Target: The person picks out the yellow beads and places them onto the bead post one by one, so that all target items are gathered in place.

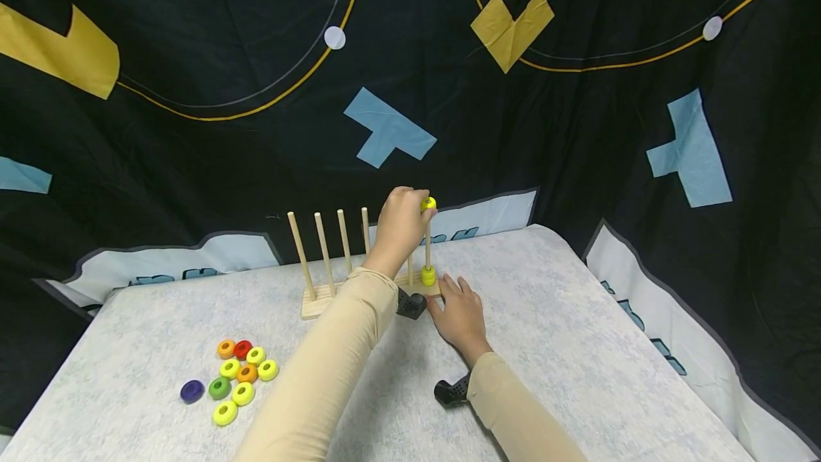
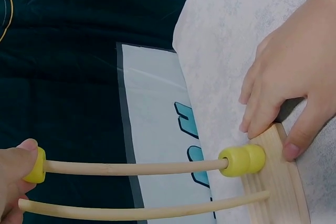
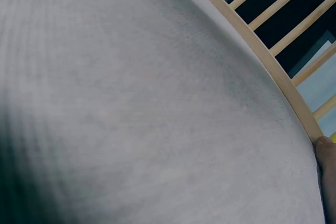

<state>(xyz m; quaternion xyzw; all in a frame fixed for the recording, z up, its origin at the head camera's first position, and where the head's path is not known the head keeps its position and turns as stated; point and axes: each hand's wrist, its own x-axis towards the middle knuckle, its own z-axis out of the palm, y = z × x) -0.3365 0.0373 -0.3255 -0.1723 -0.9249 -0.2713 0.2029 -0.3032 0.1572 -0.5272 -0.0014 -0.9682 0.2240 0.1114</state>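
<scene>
L hand (image 1: 399, 225): thumb + fingers pinch a yellow ring (image 1: 428, 203) at the tip of the end peg (image 1: 427, 239); whether the peg tip passes through the ring bore, can't tell. Key relation, as judged: peg long axis is approx. vertical & runs straight down from the L fingertips, so ring bore must stay coaxial w/ it; tilt would risk jamming. Directly below the L fingers, at the foot of the same peg, sit two stacked yellow rings (image 1: 427, 276), resting on the wooden base (image 1: 316, 306). R hand (image 1: 459, 314): fingers extended & relaxed, nothing clenched; thumb and index touch the base end, just beside the stack. R hand is thus nearer the peg foot, L hand nearer the tip. Adj. peg (image 2: 147, 213) stands parallel, its tip at the lower L fingers; contact can't be told. Remaining pegs (image 1: 324, 252) stand bare, to the left of the L fingers. Loose rings (image 1: 248, 378) (mixed colors) lie on the tabletop (image 1: 539, 291), well apart from L fingers, to the left and nearer the person.
</scene>
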